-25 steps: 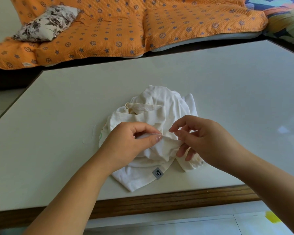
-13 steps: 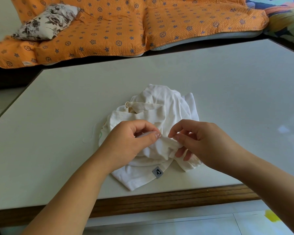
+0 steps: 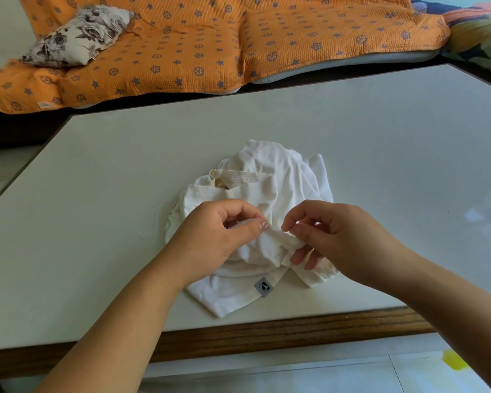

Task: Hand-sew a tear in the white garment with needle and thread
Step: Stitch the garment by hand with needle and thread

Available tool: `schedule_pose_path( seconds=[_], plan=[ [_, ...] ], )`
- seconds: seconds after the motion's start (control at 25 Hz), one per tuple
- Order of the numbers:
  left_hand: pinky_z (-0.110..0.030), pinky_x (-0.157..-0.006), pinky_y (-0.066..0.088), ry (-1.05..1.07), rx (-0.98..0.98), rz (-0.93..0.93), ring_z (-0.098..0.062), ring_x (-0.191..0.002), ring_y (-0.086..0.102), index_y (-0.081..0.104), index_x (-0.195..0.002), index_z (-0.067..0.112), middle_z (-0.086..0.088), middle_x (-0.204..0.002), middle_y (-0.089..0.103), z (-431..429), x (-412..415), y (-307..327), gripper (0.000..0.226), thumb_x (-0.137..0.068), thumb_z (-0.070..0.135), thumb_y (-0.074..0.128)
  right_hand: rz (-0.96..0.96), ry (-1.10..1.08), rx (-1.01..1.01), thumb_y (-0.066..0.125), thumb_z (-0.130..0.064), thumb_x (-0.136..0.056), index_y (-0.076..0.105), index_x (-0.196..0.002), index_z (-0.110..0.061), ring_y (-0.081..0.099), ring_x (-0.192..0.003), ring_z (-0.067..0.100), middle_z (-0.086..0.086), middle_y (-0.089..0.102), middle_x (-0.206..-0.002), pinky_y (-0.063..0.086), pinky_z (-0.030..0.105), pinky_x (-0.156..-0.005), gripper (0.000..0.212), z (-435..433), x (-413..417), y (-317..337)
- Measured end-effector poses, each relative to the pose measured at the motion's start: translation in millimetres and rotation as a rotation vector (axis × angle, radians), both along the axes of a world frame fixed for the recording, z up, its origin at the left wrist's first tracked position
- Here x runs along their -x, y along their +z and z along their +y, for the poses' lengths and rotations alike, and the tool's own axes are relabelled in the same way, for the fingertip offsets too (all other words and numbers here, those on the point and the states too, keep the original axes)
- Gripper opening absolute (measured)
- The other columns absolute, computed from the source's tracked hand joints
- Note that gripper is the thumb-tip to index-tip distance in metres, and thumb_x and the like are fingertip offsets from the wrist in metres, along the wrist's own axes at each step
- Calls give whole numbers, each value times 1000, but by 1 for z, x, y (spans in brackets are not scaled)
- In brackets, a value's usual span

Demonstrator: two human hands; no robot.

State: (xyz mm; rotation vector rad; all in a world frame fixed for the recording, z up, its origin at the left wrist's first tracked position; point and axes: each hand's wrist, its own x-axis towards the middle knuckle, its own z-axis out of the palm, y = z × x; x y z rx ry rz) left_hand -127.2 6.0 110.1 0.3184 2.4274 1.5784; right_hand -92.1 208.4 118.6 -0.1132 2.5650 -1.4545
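Observation:
A crumpled white garment (image 3: 270,182) lies on the pale table (image 3: 380,154), with a small grey label (image 3: 263,287) at its near hem. My left hand (image 3: 219,236) pinches a raised fold of the cloth between thumb and forefinger. My right hand (image 3: 335,236) pinches the same fold just to the right, its lower fingers tucked under the fabric. A thin white thread (image 3: 155,222) curls on the table left of the garment. I cannot make out a needle.
The table's wooden front edge (image 3: 267,333) runs close below the garment. Behind the table lies an orange patterned quilt (image 3: 210,43) with a floral cushion (image 3: 80,35) on its left. Tiled floor shows below the edge.
Both hands stay on the same fold. My right hand's fingertips have shifted slightly along it, and the gap between the two pinches is a little wider.

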Motion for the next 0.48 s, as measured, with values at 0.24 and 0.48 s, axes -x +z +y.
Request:
schedule_pose_path(
  seconds=[0.24, 0.48],
  plan=[
    [-9, -70, 47, -10, 2, -13, 2, -72, 65, 75, -86, 23, 6, -79, 73, 0, 0, 0, 6, -87, 19, 71, -17, 13, 22, 57, -17, -98, 67, -87, -30, 66, -55, 10, -2, 74, -68, 48, 14, -55, 20, 0, 0, -2],
    [-7, -68, 46, -48, -1, -40, 6, -73, 65, 74, -87, 21, 14, -74, 72, 6, -1, -3, 6, -87, 17, 70, -56, 31, 136, 61, -19, -96, 69, -85, -27, 68, -55, 12, -2, 73, -69, 47, 14, -55, 16, -4, 0, -4]
  ],
)
